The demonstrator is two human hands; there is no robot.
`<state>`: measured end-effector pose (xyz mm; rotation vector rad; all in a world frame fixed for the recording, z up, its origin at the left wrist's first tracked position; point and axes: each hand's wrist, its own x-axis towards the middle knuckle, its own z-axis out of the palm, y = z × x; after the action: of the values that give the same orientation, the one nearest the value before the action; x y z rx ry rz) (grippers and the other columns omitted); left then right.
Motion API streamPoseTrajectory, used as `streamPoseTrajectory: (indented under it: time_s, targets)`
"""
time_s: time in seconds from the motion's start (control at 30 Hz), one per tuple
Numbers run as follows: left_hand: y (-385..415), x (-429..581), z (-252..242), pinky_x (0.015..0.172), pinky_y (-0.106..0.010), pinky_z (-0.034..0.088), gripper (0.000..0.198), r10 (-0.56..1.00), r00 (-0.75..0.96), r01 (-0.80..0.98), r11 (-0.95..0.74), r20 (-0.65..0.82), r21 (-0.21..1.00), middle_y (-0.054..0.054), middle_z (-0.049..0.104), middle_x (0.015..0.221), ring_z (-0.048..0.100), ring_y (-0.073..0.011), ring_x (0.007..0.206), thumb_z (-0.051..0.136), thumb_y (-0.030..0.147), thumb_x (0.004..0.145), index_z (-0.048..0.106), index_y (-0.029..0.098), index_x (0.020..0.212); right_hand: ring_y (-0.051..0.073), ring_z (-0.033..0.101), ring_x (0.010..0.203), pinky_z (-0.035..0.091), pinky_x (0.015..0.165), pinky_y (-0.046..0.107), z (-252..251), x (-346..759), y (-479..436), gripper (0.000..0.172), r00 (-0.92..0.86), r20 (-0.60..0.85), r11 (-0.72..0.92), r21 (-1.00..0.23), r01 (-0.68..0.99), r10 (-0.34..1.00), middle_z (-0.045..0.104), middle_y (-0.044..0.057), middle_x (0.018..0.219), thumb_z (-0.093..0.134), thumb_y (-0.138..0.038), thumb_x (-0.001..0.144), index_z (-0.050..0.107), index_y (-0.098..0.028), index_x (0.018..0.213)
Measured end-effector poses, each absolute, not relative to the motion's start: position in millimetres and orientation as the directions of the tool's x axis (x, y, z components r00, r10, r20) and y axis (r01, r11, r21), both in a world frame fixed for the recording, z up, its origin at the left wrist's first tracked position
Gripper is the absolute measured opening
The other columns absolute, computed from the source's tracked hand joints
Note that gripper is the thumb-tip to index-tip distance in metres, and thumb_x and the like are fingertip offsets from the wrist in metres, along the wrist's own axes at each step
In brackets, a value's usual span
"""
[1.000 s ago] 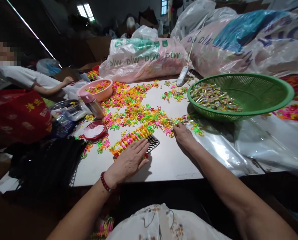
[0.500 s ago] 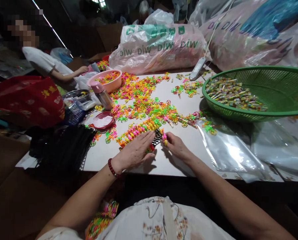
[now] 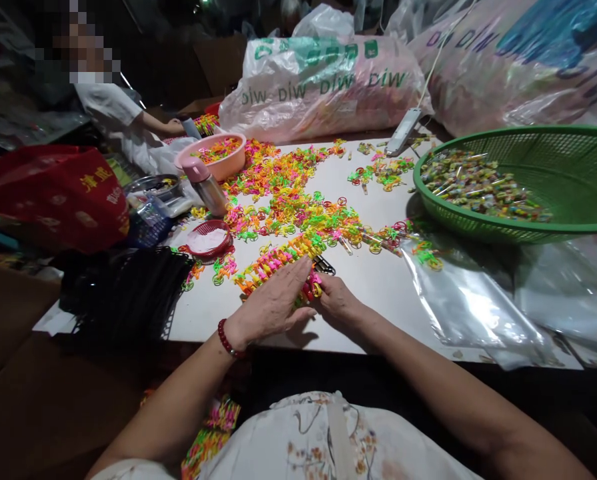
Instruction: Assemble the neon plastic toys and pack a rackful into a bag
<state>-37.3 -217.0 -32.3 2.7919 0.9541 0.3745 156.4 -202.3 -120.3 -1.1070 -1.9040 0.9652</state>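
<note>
Pinching a pink-and-yellow toy point(image 3: 317, 283) in a narrow grip, the right hand point(image 3: 340, 300) is holding it by the black rack point(image 3: 324, 265) on the bench point(image 3: 371, 277), no longer reaching into the pile point(image 3: 281, 168); the left hand point(image 3: 274, 295), flat, is still partly covering toy rows point(image 3: 263, 265).

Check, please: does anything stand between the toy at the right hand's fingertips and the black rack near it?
Nothing visible does: the right hand holds the small toy close to the exposed end of the black rack. Beside it, the left hand covers part of the row of toys, so I cannot see underneath.
</note>
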Motion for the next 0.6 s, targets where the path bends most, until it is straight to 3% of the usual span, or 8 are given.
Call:
streamPoseTrajectory:
  time_s: [0.13,0.27,0.47,0.6]
  targets:
    - [-217,-34,-30,0.121,-0.043,0.023,0.076,0.63,0.765,0.603,-0.774,0.136,0.194,-0.014,0.019,0.16,0.016,-0.0239,0.149,0.045,0.05,0.094,0.013,0.017,0.154,0.014,0.054,0.07,0.041,0.066,0.024,-122,161,-194,0.016,-0.453,0.219,0.421,-0.808,0.413,0.864,0.065,0.003,0.081,0.047,-0.02,0.086,0.063,-0.017,0.086]
    - [-217,-29,-32,0.12,-0.048,0.02,0.072,0.637,0.763,0.625,-0.77,0.105,0.129,-0.01,0.021,0.16,0.015,-0.0269,0.149,0.047,0.052,0.093,0.023,0.018,0.152,0.017,0.057,0.078,0.044,0.072,0.027,-125,161,-186,0.019,-0.515,0.226,0.484,-0.753,0.447,0.827,0.068,0.007,0.093,0.051,-0.018,0.083,0.065,-0.015,0.095]
    - [-217,-28,-38,0.12,-0.046,0.02,0.071,0.657,0.741,0.653,-0.753,0.135,0.078,-0.015,0.024,0.158,0.021,-0.0276,0.147,0.047,0.054,0.092,0.029,0.015,0.149,0.016,0.06,0.077,0.046,0.071,0.025,-114,160,-184,0.015,-0.551,0.153,0.472,-0.725,0.502,0.82,0.07,0.004,0.089,0.054,-0.016,0.084,0.068,-0.017,0.091]
    - [-216,-31,-38,0.12,-0.046,0.022,0.077,0.641,0.757,0.638,-0.767,0.13,0.065,-0.016,0.021,0.159,0.018,-0.0271,0.148,0.05,0.054,0.091,0.022,0.015,0.151,0.015,0.061,0.083,0.046,0.076,0.023,-101,179,-170,0.017,-0.393,0.108,0.368,-0.635,0.68,0.913,0.07,0.001,0.091,0.054,-0.02,0.09,0.069,-0.02,0.098]
